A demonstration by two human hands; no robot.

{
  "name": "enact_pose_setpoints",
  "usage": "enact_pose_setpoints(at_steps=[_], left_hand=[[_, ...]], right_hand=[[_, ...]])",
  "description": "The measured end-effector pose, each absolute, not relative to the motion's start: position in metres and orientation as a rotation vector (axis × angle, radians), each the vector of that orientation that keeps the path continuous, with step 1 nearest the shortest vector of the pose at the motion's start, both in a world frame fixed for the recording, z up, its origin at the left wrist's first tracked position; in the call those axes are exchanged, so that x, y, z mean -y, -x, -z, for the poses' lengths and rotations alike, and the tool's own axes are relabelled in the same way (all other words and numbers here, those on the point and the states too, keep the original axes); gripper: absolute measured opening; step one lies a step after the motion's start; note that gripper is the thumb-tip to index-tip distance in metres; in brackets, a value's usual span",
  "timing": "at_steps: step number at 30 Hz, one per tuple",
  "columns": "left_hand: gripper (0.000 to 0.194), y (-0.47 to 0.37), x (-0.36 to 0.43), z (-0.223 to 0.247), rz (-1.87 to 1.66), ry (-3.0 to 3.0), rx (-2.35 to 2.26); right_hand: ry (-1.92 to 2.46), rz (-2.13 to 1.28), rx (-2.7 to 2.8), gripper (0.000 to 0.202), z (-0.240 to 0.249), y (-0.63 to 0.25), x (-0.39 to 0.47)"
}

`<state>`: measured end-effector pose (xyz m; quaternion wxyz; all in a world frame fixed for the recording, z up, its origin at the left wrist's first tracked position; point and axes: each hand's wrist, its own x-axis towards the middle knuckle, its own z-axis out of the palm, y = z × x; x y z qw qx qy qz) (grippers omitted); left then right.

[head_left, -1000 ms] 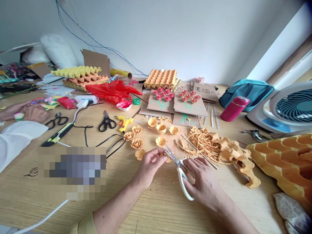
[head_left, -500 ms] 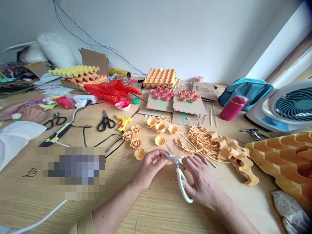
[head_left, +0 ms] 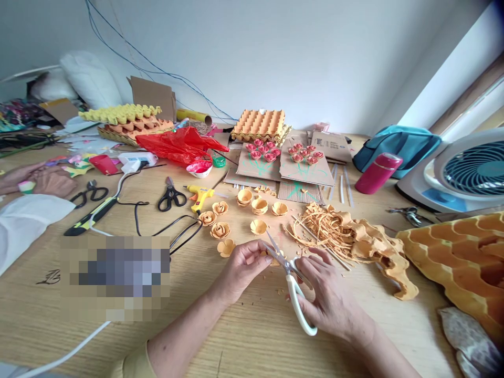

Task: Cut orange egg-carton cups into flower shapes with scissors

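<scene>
My left hand (head_left: 246, 265) is closed in a pinch on a small orange egg-carton piece, mostly hidden by the fingers and the blades. White-handled scissors (head_left: 301, 310) are gripped in my right hand (head_left: 326, 289), their blades slightly parted and pointing up-left, close to my left fingertips. Just beyond the hands lie a petal-edged carton cup (head_left: 259, 227) and another flower-shaped cup (head_left: 226, 248). Several rolled carton roses (head_left: 219, 230) sit to the left. Farther back is a row with a stacked cup (head_left: 244, 197). Small scraps are scattered beneath the scissors.
Carton strips (head_left: 325, 226) are heaped at right, near a large egg tray (head_left: 457, 252). A yellow glue gun (head_left: 200, 197) and black scissors (head_left: 171, 195) lie left. Behind stand painted flower boards (head_left: 262, 170), a pink bottle (head_left: 378, 174) and a fan (head_left: 464, 168). Another person's hand (head_left: 55, 181) is far left.
My right hand has shifted slightly, the scissors' lower handle swinging down and right, so the handles are spread wider. My left hand stays nearly in place.
</scene>
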<state>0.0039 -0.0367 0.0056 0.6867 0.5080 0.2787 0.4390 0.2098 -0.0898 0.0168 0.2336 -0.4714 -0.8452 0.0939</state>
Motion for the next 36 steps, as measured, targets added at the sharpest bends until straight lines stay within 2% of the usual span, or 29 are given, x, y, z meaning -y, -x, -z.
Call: enact_pose_setpoints(at_steps=[8, 24, 30, 36], left_hand=[[0.017, 0.001, 0.035, -0.018, -0.931, -1.202, -0.632], [0.006, 0.016, 0.023, -0.016, -0.951, -1.598, -0.735], [0.009, 0.016, 0.020, -0.012, -0.941, -1.535, -0.754], [0.013, 0.011, 0.019, -0.013, -0.923, -1.327, -0.752]], right_hand=[[1.236, -0.313, 2.350, 0.017, -0.016, -0.213, 0.091], [1.196, -0.386, 2.382, 0.018, -0.019, -0.215, 0.092], [1.244, -0.409, 2.310, 0.022, -0.014, -0.215, 0.088], [1.406, -0.578, 2.114, 0.030, -0.014, -0.214, 0.088]])
